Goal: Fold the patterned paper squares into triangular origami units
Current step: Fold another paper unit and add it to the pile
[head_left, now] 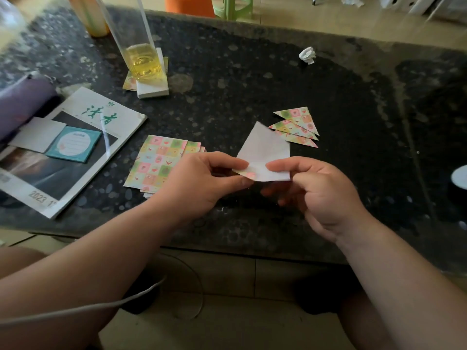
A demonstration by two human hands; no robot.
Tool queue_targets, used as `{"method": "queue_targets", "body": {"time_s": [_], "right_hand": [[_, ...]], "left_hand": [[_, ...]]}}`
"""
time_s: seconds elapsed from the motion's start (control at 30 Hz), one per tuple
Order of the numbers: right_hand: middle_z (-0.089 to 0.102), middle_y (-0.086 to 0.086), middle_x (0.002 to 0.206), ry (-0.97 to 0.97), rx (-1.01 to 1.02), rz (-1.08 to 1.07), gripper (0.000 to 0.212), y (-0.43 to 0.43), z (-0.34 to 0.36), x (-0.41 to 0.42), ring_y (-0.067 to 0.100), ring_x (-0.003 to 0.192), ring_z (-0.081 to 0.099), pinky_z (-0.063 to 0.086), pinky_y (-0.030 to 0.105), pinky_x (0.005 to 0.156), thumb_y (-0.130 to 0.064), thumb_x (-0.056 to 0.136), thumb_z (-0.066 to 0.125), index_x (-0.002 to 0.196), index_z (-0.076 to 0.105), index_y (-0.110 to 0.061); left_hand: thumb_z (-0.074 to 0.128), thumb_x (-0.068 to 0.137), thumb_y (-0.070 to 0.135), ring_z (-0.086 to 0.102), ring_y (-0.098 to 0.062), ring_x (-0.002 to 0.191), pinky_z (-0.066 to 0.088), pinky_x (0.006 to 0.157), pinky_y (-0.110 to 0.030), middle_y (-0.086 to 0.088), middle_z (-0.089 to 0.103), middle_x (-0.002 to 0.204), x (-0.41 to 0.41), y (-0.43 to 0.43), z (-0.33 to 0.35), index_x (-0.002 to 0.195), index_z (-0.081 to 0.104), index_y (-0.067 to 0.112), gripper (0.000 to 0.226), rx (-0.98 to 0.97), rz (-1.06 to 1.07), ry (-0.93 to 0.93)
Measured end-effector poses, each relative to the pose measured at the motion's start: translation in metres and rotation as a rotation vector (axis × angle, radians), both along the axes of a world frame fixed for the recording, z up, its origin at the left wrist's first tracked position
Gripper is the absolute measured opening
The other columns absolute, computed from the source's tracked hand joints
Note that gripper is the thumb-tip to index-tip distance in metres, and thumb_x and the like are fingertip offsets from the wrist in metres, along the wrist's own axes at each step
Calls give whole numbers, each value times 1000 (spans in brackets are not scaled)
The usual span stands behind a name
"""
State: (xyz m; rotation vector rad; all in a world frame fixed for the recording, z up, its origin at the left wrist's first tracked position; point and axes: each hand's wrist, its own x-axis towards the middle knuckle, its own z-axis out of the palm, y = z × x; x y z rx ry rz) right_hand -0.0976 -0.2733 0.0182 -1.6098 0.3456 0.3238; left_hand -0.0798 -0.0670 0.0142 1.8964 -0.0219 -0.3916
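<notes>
Left hand (202, 183) and right hand (321, 195) pinch the paper square (265, 150), white side up, mid-table; finished triangles (299, 122) lie at its 1 o'clock. Its near edge seems partly folded; corners should align before creasing.

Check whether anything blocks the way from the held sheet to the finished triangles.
Nothing visible does. The left hand and right hand pinch the sheet right beside the finished triangles, its upper edge overlapping them in view; only bare table lies there.
</notes>
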Motion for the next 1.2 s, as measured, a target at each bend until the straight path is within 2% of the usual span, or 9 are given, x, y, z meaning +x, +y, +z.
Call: {"method": "queue_targets", "body": {"time_s": [0.13,0.23,0.3,0.4,0.5,0.6,0.8,1.0,1.2], "right_hand": [[78,9,106,-55,100,93,54,-7,7,0,27,96,76,53,32,68,22,85,35,110,74,-6],[78,4,111,-97,102,149,39,-10,7,-1,23,102,75,53,32,71,14,94,50,118,71,-9],[78,3,112,-114,112,144,25,-9,6,-2,23,103,74,52,33,72,-8,93,65,117,72,-10],[79,3,106,-87,80,60,29,-2,2,-2,24,97,76,50,34,69,-31,84,71,106,75,-12],[80,0,96,-64,-20,-16,11,5,-1,-2,22,88,78,51,34,67,-22,93,72,94,76,-12],[80,1,92,-58,-72,-37,8,9,-3,-3,20,83,78,52,31,64,-16,93,74,89,74,-10],[79,4,86,-34,-78,-96,8,13,-5,-2,21,75,77,53,27,59,-11,91,76,88,71,-6],[79,7,85,-16,-64,-108,11,15,-7,-2,22,73,77,52,28,57,-9,91,76,84,68,-6],[76,8,75,-53,-105,-128,16,16,-11,-2,19,65,74,52,26,53,-9,89,78,80,64,-8]], "left_hand": [[75,75,49,72,-17,91,57,92,-50,6,77,88,1,0,1,94,81,33,25,-57,27,-53],[70,92,39,72,-28,91,55,92,-57,-2,77,88,0,-1,0,92,81,32,14,-69,60,-68],[69,95,30,72,-26,90,55,93,-54,-1,77,86,0,-2,0,88,82,31,15,-69,86,-61],[71,93,27,73,-17,85,57,89,-45,6,77,79,0,-3,1,82,80,31,15,-50,114,-46],[76,89,28,73,-13,82,60,86,-38,7,77,78,1,-4,-3,80,81,32,11,-56,136,7],[82,84,19,73,-17,79,61,86,-42,-1,77,79,2,-3,-7,80,82,25,7,-140,189,83],[81,79,-1,69,-18,60,52,54,-22,-8,71,67,3,-7,-8,88,56,9,28,-315,297,178],[76,84,-3,67,-16,63,56,59,-25,-6,70,68,3,-7,-11,98,63,5,21,-377,288,247],[75,87,5,65,-13,68,55,64,-24,-4,71,73,2,-7,-13,86,71,8,6,-327,233,306]]}}
